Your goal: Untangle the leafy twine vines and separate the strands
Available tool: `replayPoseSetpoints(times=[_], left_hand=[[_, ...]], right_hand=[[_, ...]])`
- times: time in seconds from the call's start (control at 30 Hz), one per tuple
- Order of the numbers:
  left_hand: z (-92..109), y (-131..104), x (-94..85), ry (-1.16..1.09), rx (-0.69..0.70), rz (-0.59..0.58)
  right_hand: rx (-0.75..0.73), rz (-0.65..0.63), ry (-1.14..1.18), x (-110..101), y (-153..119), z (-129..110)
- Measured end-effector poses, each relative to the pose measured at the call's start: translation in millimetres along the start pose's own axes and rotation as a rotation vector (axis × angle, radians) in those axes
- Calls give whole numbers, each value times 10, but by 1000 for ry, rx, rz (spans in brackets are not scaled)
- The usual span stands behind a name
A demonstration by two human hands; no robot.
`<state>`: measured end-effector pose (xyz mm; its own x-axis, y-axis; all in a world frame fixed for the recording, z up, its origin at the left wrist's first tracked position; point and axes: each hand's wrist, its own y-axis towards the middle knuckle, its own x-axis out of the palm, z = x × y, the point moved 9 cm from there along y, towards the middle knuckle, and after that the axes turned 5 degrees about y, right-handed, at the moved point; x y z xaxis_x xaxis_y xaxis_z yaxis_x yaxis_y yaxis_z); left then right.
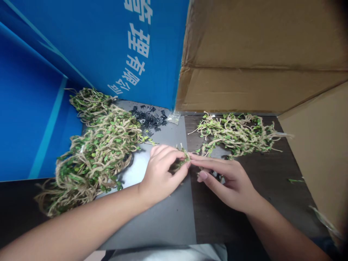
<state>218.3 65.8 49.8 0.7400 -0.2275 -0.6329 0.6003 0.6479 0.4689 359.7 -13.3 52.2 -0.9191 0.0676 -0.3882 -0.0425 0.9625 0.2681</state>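
Note:
Between the thumb and fingers of my left hand point(161, 168) is a small bundle of leafy twine point(185, 156), brown cord with little green leaves. The hand curls around it, partly hiding it. My right hand point(228, 177) reaches in from the other side, its stretched fingertips touching the bundle's edge. Its thumb stands apart from those fingers, and some small dark bits behind the thumb are too hidden to name. A large pile of leafy twine point(100, 148) lies left of my left hand. Another pile of leafy twine point(236, 134) lies beyond my right hand.
Small black plastic pieces point(150, 117) are scattered on the grey mat point(152, 226) at the back. A clear plastic bag point(173, 118) lies beside them. A blue panel point(152, 72) and a cardboard wall point(244, 87) bound the dark tabletop point(272, 181). A loose green sprig point(295, 180) lies right.

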Motion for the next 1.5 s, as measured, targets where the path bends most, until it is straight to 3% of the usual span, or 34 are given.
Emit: replayPoseSetpoints(times=[0.17, 0.3, 0.6, 0.7, 0.87, 1.0, 1.5], left_hand=[[112, -20, 23, 22, 94, -25], [157, -44, 56, 25, 145, -61], [105, -39, 107, 23, 92, -117], [116, -29, 93, 23, 87, -102], [95, -34, 91, 39, 65, -74], [74, -50, 104, 56, 56, -81], [-78, -11, 39, -32, -70, -37]], right_hand=[[66, 138, -43, -71, 12, 102], [54, 130, -67, -32, 24, 132], [128, 102, -16, -15, 3, 181], [220, 116, 126, -20, -26, 267], [410, 166, 601, 13, -97, 505], [458, 216, 858, -7, -81, 569], [388, 197, 847, -68, -49, 487]])
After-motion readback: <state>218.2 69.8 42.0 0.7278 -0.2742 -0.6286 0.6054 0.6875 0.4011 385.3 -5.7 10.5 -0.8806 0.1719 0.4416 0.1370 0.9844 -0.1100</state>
